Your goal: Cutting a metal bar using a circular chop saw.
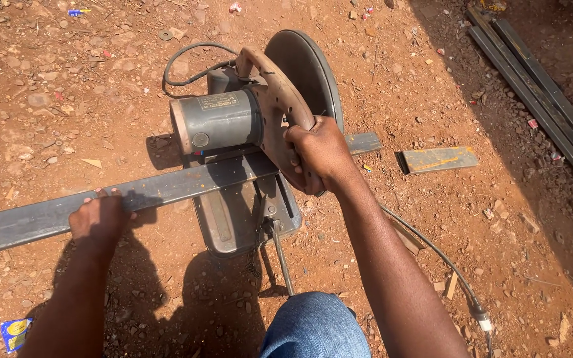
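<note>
On the red dirt ground (67, 99), my right hand (319, 154) is clenched around the handle of the chop saw (247, 119). My left hand (99, 219) presses down on the long steel bar (28, 222), fingers curled over its far edge. That bar runs across the saw's base under the blade guard (306, 66). A cut offcut (439, 159) lies to the right, near stacked bars (538, 93).

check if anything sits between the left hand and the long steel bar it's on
Nothing visible does. The left hand lies directly on the long steel bar, fingers over its far edge. The right hand grips the chop saw handle.
</note>
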